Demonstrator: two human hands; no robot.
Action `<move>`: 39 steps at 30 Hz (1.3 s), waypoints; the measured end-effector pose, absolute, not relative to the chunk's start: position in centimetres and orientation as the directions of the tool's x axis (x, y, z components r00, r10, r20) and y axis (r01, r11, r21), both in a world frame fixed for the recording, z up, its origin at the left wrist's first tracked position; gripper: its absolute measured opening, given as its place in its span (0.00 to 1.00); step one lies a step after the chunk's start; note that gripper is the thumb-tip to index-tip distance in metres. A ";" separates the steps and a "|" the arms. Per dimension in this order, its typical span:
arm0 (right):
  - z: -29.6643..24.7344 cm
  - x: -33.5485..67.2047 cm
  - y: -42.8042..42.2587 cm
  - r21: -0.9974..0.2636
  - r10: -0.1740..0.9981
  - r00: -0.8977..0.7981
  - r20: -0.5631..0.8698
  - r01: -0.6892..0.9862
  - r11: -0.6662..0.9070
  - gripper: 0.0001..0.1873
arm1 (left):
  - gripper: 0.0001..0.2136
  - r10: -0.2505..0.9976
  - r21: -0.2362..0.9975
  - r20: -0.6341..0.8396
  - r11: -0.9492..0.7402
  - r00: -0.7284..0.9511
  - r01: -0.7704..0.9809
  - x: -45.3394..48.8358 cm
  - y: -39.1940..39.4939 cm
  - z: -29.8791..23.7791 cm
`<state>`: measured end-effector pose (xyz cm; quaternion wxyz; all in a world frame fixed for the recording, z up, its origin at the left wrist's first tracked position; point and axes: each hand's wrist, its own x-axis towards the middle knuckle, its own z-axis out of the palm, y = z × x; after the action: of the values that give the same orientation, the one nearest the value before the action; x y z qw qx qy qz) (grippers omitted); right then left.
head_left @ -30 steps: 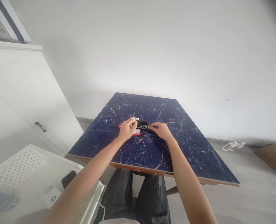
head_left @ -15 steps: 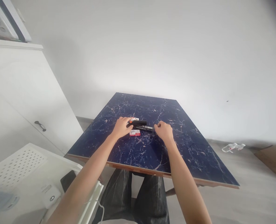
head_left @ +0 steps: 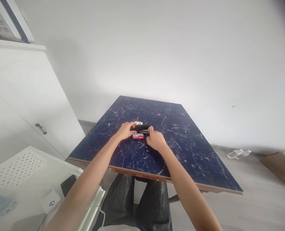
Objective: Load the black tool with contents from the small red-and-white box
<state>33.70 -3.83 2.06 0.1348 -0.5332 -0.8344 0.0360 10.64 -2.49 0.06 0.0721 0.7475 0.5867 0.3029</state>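
A black stapler point(head_left: 143, 127) with an orange part at its left end lies across the middle of the table, its top arm raised a little above its base. My left hand point(head_left: 126, 131) grips the stapler's left end between thumb and fingers. At the right end, the fingers of my right hand point(head_left: 156, 140) are closed around the stapler and hide its tip. A small red and white box point(head_left: 138, 136) sits on the near side of the stapler. Behind it lies another small white and red box point(head_left: 138, 123), partly covered.
The dark blue marbled table point(head_left: 181, 154) stands against a white wall. To the left are a white cabinet point(head_left: 24, 93) and a white stand point(head_left: 31, 166) holding a small white box point(head_left: 49, 199). Plastic bottles point(head_left: 238, 153) and a cardboard box point(head_left: 280, 168) lie on the floor at right.
My right hand has moved left onto the stapler's right end. The metal rail that stuck out to the right no longer shows there. My left hand keeps its grip.
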 end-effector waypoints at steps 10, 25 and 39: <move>0.9 36.9 -1.0 -0.556 0.935 -0.160 0.315 0.767 0.319 0.14 | 0.30 0.836 0.498 0.309 -0.549 0.454 0.671 15.6 -7.5 1.0; 0.5 36.9 -0.6 -0.652 0.947 -0.187 0.262 0.689 0.317 0.13 | 0.27 0.780 0.318 0.336 -0.622 0.528 0.716 24.0 -13.7 0.4; 0.5 36.9 -0.8 -0.769 0.937 -0.333 0.106 0.570 0.289 0.12 | 0.41 0.915 0.471 0.201 -0.404 0.350 0.784 13.4 -5.4 1.3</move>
<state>36.88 -0.83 0.48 0.2856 -0.5020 -0.7503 0.3215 13.41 -5.38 1.30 0.1481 0.8082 0.5256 0.2204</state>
